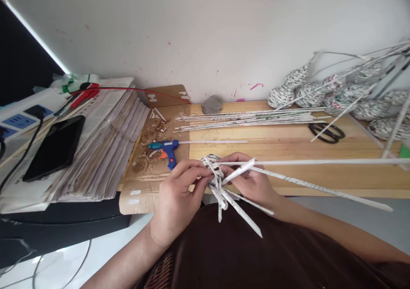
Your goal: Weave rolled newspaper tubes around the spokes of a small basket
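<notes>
Both hands hold a small woven piece of rolled newspaper (212, 160) over the table's front edge, just above my lap. My left hand (181, 190) pinches its left side, thumb and fingers closed together. On the right side, my right hand (253, 180) is closed around the piece, its fingers partly behind the paper tubes. Several loose paper tubes stick out of the weave; one long white tube (320, 162) runs far to the right, another (307, 186) slants down right. Left of the weave lies a blue glue gun (168, 148) with a long glue stick in its back.
A bundle of paper tubes (250, 120) lies along the table's back, near black scissors (326, 132) and a grey lump (212, 104). Finished woven pieces (304, 92) are heaped at right. Stacked newspapers (105, 143), a phone (56, 147) and a power strip (24, 118) are at left.
</notes>
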The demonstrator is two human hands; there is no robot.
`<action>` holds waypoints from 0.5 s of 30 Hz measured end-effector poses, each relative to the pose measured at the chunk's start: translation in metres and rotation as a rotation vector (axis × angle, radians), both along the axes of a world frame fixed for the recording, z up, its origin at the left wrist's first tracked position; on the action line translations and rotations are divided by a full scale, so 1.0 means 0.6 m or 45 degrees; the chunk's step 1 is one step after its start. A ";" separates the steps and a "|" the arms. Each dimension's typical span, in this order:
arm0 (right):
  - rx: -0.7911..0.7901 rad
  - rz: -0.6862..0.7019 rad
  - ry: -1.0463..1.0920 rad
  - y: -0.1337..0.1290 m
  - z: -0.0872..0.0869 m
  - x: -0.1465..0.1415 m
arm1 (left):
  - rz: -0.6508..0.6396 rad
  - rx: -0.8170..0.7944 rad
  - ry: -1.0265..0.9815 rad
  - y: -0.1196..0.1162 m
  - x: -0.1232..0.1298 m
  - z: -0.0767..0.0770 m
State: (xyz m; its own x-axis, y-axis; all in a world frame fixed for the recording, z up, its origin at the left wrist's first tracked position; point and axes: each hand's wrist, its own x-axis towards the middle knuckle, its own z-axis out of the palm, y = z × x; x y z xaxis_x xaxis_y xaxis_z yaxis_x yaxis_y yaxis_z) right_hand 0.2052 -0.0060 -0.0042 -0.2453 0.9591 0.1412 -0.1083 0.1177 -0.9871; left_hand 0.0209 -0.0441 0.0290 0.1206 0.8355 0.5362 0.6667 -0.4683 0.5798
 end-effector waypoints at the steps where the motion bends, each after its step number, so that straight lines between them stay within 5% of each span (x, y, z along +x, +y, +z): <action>1: 0.018 -0.005 -0.003 0.000 0.000 0.000 | -0.004 0.005 0.026 0.000 -0.001 0.001; 9: -0.085 0.039 0.118 0.007 0.012 0.001 | -0.123 -0.149 -0.004 0.002 -0.016 0.000; 15: -0.111 -0.016 0.099 0.013 0.005 -0.001 | -0.137 0.058 0.146 0.007 -0.014 -0.002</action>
State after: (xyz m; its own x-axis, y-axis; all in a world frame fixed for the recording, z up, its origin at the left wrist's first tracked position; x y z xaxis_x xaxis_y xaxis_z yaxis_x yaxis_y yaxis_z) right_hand 0.2046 0.0017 -0.0011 -0.2248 0.9715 0.0751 -0.1842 0.0333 -0.9823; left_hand 0.0126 -0.0402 0.0277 0.2704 0.7898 0.5505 0.6720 -0.5643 0.4795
